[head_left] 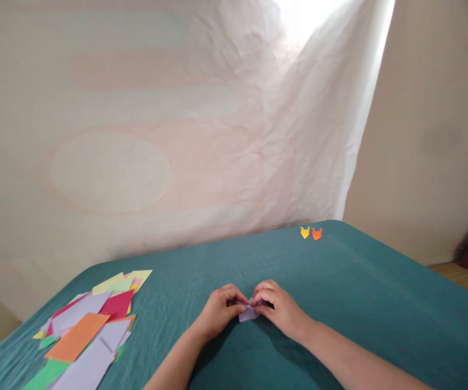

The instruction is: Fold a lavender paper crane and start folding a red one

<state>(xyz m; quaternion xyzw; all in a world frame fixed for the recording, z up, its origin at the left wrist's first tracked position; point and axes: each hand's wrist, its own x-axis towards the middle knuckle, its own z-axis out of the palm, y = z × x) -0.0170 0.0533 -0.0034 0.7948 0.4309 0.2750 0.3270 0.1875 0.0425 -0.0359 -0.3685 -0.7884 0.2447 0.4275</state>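
Note:
Both my hands meet over a small folded piece of pale lilac paper (pixel 248 313) lying on the teal tablecloth (pixel 359 292). My left hand (pixel 220 311) has its fingers curled and pinches the paper's left side. My right hand (pixel 277 306) is closed too, with its fingertips pressed on the paper's right side. Most of the paper is hidden under the fingers.
A loose pile of coloured paper sheets (pixel 88 330) lies at the left of the table: orange, red, lilac, yellow, green. Two small folded paper figures, one yellow (pixel 305 232) and one orange (pixel 317 233), stand at the far edge. A crumpled white cloth (pixel 177 135) hangs behind.

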